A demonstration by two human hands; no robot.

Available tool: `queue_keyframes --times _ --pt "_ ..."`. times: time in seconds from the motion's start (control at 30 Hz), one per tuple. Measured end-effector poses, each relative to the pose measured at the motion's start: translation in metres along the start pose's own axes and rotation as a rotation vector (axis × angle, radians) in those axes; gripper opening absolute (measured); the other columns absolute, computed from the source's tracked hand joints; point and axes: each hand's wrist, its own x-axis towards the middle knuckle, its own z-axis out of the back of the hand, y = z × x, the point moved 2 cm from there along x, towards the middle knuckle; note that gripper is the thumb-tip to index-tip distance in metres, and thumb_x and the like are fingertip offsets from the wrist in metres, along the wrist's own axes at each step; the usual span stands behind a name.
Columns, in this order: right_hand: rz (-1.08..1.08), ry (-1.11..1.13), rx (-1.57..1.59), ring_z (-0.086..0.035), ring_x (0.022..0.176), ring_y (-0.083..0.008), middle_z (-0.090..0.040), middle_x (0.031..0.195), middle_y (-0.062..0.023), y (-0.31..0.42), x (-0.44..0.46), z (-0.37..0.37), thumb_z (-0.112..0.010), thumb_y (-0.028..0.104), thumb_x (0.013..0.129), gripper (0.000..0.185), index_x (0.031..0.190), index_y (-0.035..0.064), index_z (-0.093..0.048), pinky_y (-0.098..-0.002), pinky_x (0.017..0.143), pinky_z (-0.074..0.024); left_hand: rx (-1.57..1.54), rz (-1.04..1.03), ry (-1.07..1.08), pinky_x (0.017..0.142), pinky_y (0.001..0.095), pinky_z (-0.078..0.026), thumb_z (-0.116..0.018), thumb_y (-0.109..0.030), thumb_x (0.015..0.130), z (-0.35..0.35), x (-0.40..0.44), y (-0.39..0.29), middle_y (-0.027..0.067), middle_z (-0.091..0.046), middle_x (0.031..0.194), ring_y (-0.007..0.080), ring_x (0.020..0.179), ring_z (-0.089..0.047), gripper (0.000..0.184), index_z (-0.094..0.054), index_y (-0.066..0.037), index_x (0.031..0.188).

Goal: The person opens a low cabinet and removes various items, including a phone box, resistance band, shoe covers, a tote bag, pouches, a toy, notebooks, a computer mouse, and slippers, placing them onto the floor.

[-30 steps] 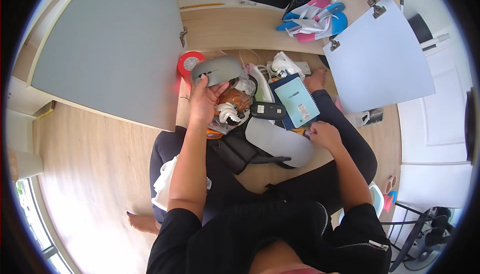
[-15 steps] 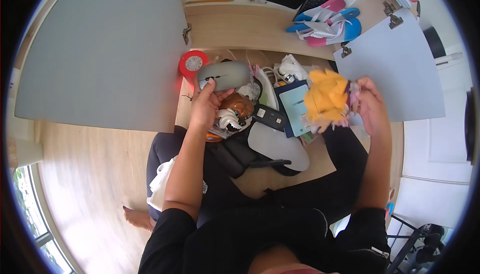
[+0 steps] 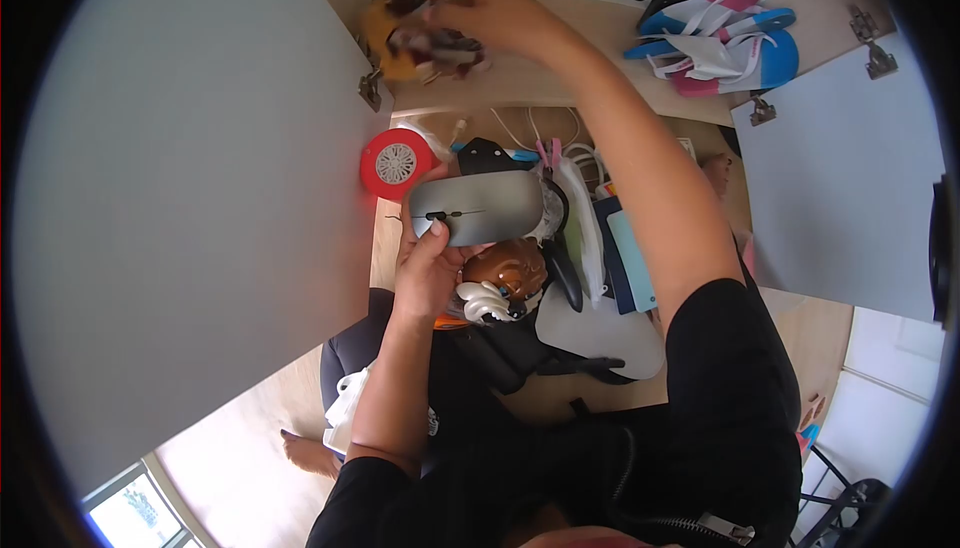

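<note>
My left hand [image 3: 432, 268] holds a grey rounded case [image 3: 478, 210], its thumb on top near a small black zip or cord. Just below the case lies a brown and white character mask or toy [image 3: 503, 278]. My right hand [image 3: 480, 10] reaches across to the upper left and grips a blurred yellow and dark red doll-like item [image 3: 400, 43] over the wooden shelf [image 3: 540, 80]. Close to the left hand stands a red round device with a silver grille [image 3: 395, 163].
Pink, blue and white slippers [image 3: 735, 38] lie on the shelf at the right. Open doors [image 3: 200, 188] flank both sides, with metal hinges. Below are a grey and black pouch [image 3: 605, 333], a blue notebook [image 3: 630, 258], cables and a white bag [image 3: 345, 410].
My right hand lifted the yellow item from the right and carried it across to the upper left. My left hand still holds the grey case. The view has shifted.
</note>
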Motion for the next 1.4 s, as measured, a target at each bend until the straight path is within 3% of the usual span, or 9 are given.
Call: queue_keyframes --times 0.13,0.2,0.3,0.43,0.5,0.8,0.9,1.07,1.4 --pt "0.057 0.170 -0.155 -0.053 0.109 -0.0165 -0.058 0.118 -0.0070 -0.063 0.046 -0.049 -0.052 0.027 0.089 0.034 0.121 0.0145 -0.056 -0.0297 0.086 -0.0444 -0.029 0.030 -0.026 0.082 0.0399 -0.054 -0.062 -0.034 0.084 0.008 0.002 0.004 0.0154 -0.051 0.122 0.0289 0.104 -0.059 0.070 -0.023 -0.011 0.138" --pt "0.350 0.139 -0.640 -0.045 0.121 -0.0204 -0.051 0.128 -0.0064 -0.093 0.058 -0.080 -0.050 0.034 0.090 0.036 0.121 0.0175 -0.057 -0.0350 0.094 -0.0417 -0.030 0.033 -0.014 0.081 0.0399 -0.054 -0.062 -0.034 0.084 0.013 0.002 0.006 0.0156 -0.051 0.122 0.0291 0.105 -0.059 0.071 -0.023 -0.011 0.138" --pt "0.328 -0.002 -0.968 -0.037 0.128 -0.0216 -0.043 0.137 -0.0020 -0.105 0.041 -0.107 -0.046 0.041 0.089 0.041 0.121 0.0181 -0.057 -0.0372 0.100 -0.0372 -0.041 0.047 -0.005 0.080 0.0393 -0.054 -0.062 -0.033 0.083 0.017 0.003 0.006 0.0165 -0.051 0.123 0.0294 0.105 -0.059 0.072 -0.023 -0.011 0.139" --pt "0.447 -0.130 -0.980 -0.042 0.122 -0.0219 -0.045 0.133 0.0020 -0.115 0.029 -0.105 -0.052 0.038 0.085 0.038 0.118 0.0206 -0.057 -0.0366 0.099 -0.0386 -0.056 0.039 -0.015 0.079 0.0389 -0.054 -0.061 -0.034 0.084 0.015 0.002 0.008 0.0177 -0.050 0.123 0.0300 0.104 -0.059 0.071 -0.022 -0.011 0.139" --pt "0.601 0.183 -1.176 -0.047 0.114 -0.0219 -0.049 0.124 0.0027 -0.120 0.019 -0.096 -0.059 0.031 0.080 0.036 0.115 0.0199 -0.057 -0.0348 0.091 -0.0444 -0.042 0.036 -0.015 0.079 0.0389 -0.054 -0.060 -0.035 0.085 0.014 0.004 0.006 0.0180 -0.050 0.123 0.0304 0.104 -0.059 0.070 -0.022 -0.011 0.139" --pt "0.035 0.088 -1.031 -0.059 0.092 -0.0233 -0.062 0.101 -0.0007 -0.066 -0.110 0.022 -0.059 0.003 0.071 0.031 0.100 0.0115 -0.063 -0.0338 0.079 -0.0499 -0.038 0.061 0.000 0.082 0.0374 -0.055 -0.057 -0.037 0.086 0.006 0.006 0.004 0.0170 -0.049 0.125 0.0285 0.104 -0.060 0.070 -0.022 -0.009 0.139" --pt "0.353 -0.106 -0.921 -0.060 0.090 -0.0249 -0.063 0.095 -0.0040 -0.051 -0.076 0.009 -0.056 0.012 0.079 0.019 0.096 0.0132 -0.064 -0.0358 0.077 -0.0509 -0.101 0.028 0.009 0.082 0.0362 -0.054 -0.052 -0.026 0.090 0.001 0.005 0.002 0.0144 -0.048 0.123 0.0253 0.101 -0.060 0.059 -0.023 -0.008 0.139" --pt "0.525 0.057 -0.801 -0.052 0.111 -0.0285 -0.059 0.113 -0.0043 -0.084 -0.010 -0.075 -0.055 0.007 0.079 0.030 0.109 0.0126 -0.060 -0.0388 0.091 -0.0449 -0.158 0.045 0.008 0.084 0.0369 -0.054 -0.052 -0.027 0.090 0.004 0.004 0.001 0.0138 -0.048 0.123 0.0259 0.103 -0.060 0.060 -0.023 -0.009 0.139" --pt "0.376 -0.063 -0.889 -0.044 0.121 -0.0240 -0.051 0.127 -0.0060 -0.120 0.070 -0.099 -0.047 0.020 0.083 0.038 0.120 0.0134 -0.049 -0.0383 0.098 -0.0388 -0.224 0.055 -0.079 0.084 0.0373 -0.054 -0.056 -0.031 0.088 0.009 0.007 -0.004 0.0140 -0.048 0.123 0.0287 0.102 -0.060 0.064 -0.023 -0.010 0.138"
